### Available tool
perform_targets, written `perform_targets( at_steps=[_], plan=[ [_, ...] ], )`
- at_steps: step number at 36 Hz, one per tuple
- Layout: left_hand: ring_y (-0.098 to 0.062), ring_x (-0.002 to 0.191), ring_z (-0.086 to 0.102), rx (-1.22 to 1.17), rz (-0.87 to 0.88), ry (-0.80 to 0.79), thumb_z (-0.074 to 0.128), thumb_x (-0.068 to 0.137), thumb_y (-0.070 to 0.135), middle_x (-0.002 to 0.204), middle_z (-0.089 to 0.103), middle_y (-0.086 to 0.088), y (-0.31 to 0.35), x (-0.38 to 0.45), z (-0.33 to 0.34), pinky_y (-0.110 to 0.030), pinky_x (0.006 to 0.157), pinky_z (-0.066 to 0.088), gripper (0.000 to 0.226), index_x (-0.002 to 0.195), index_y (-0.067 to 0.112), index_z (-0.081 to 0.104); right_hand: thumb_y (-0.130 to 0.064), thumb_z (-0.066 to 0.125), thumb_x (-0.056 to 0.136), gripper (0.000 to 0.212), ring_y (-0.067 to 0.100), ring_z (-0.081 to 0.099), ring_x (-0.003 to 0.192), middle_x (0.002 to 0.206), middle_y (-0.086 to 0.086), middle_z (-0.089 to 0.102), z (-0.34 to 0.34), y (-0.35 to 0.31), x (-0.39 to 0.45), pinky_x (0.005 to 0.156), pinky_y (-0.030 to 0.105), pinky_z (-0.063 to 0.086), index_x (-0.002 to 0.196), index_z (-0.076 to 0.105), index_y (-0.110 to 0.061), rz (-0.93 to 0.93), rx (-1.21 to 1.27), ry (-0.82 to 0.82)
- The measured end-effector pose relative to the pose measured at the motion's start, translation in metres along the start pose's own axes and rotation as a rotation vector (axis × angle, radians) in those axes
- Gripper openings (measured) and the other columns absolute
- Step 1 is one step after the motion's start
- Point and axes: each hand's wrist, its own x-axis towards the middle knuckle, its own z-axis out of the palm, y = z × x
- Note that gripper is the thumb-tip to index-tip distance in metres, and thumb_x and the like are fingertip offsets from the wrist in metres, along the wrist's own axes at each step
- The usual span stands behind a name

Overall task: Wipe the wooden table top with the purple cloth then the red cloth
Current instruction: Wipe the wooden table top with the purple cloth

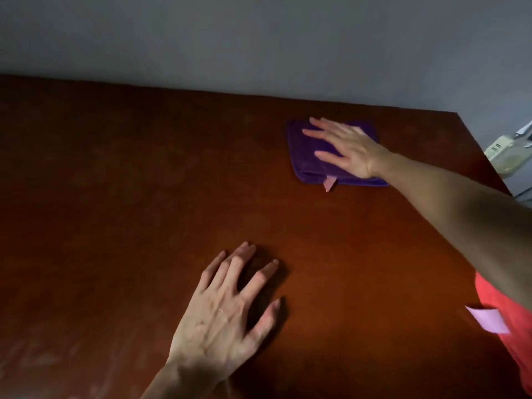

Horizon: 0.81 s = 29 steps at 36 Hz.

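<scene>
The right hand (pixel 345 148) lies flat with straight, spread fingers on the folded purple cloth (pixel 311 159), pressing it on the wooden worktop (pixel 144 174) near the far right corner. A small pink label (pixel 329 183) sticks out from the near edge of this cloth. The left hand (pixel 227 309) rests on the bare wood, fingers spread and holding nothing. The red cloth (pixel 515 355) lies at the right near edge, partly under the right forearm, with a pale label (pixel 486 319).

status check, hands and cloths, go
Right hand flat on purple cloth, far right of wooden table top. Left hand open, resting on bare wood. Red cloth waiting at near right edge. Nothing blocking.
</scene>
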Motion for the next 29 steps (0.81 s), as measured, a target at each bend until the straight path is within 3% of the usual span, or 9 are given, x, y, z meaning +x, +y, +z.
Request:
perform_targets(
  at_steps=[4,7,13,24,29],
  plan=[
    [-0.012,0.151,0.024,-0.020,-0.014,0.001,0.032,0.101,0.063,0.153,0.040,-0.002,0.000,0.001,-0.001,-0.037,0.123,0.013,0.056,0.150,0.038,0.040,-0.066,0.028,0.103,0.060,0.013,0.006,0.158,0.172,-0.010,0.009,-0.001,0.011,0.020,0.126,0.049,0.011,0.160,0.019,-0.046,0.212,0.041,0.062],
    [-0.012,0.150,0.024,-0.031,-0.026,-0.002,0.033,0.100,0.064,0.153,0.039,-0.002,0.001,0.000,-0.003,-0.033,0.124,0.010,0.056,0.150,0.039,0.040,-0.068,0.027,0.102,0.063,0.014,0.007,0.158,0.172,-0.009,0.010,0.002,0.008,0.024,0.126,0.045,0.007,0.160,0.020,-0.044,0.405,0.079,0.124],
    [-0.014,0.148,0.030,-0.042,-0.017,0.021,0.036,0.098,0.064,0.152,0.038,0.001,0.001,0.001,-0.004,-0.034,0.121,0.018,0.056,0.149,0.041,0.041,-0.071,0.020,0.101,0.068,0.012,-0.001,0.159,0.173,-0.008,0.003,0.007,-0.013,0.002,0.127,0.043,0.000,0.162,0.014,-0.041,0.567,0.140,0.128],
    [-0.024,0.132,0.044,0.036,-0.002,0.067,0.036,0.095,0.063,0.143,0.042,-0.002,0.005,-0.002,-0.004,-0.041,0.109,0.031,0.057,0.144,0.036,0.047,-0.063,0.027,0.104,0.066,0.015,0.005,0.159,0.173,-0.003,0.010,0.046,-0.104,-0.143,0.127,0.043,0.003,0.163,0.019,-0.035,0.700,0.116,0.260],
    [-0.029,0.123,0.049,0.135,-0.015,0.076,0.033,0.098,0.055,0.138,0.044,-0.004,0.011,-0.007,-0.004,-0.048,0.106,0.033,0.054,0.144,0.032,0.048,-0.069,0.012,0.093,0.078,0.016,0.011,0.159,0.172,-0.004,0.016,0.066,-0.160,-0.230,0.128,0.043,0.006,0.162,0.024,-0.035,0.632,0.079,0.303]
  ],
)
